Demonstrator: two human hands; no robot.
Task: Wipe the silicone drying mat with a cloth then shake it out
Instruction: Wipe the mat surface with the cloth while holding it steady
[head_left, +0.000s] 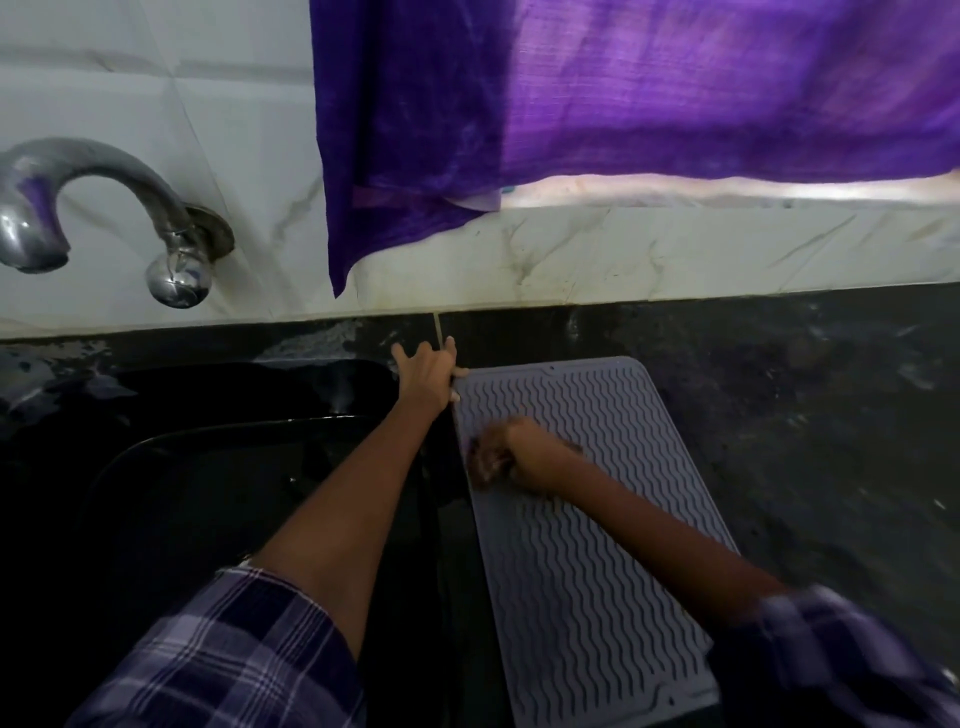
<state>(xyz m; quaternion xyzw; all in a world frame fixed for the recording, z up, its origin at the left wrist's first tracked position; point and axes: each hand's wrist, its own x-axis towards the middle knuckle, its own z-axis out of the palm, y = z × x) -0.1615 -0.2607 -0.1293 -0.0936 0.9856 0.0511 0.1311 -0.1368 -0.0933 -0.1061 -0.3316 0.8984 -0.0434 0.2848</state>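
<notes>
A grey rectangular silicone drying mat (587, 519) with wavy raised ridges lies flat on the dark speckled stone desk (805, 415), its long left edge running just beside the black sink basin (208, 493). The left hand (428, 371) rests at the mat's far left corner, fingers partly spread, with the thumb and lower fingers seemingly pinching the mat's edge, though the grip itself is mostly hidden behind the hand. The right hand (524, 454) is closed into a fist over a small dark cloth (485, 460), pressing it down on the mat near its left edge, in the far half; hand and cloth are blurred, so the cloth's colour and shape are hard to make out. Both forearms are bare, coming out of purple-and-white checked sleeves (234, 649) at the bottom of the view. On the white marbled tile wall (156, 104) behind the sink, a curved chrome tap (104, 208) reaches out to the left. A purple woven curtain (623, 88) hangs above the desk, with bright light showing beneath its lower hem.
</notes>
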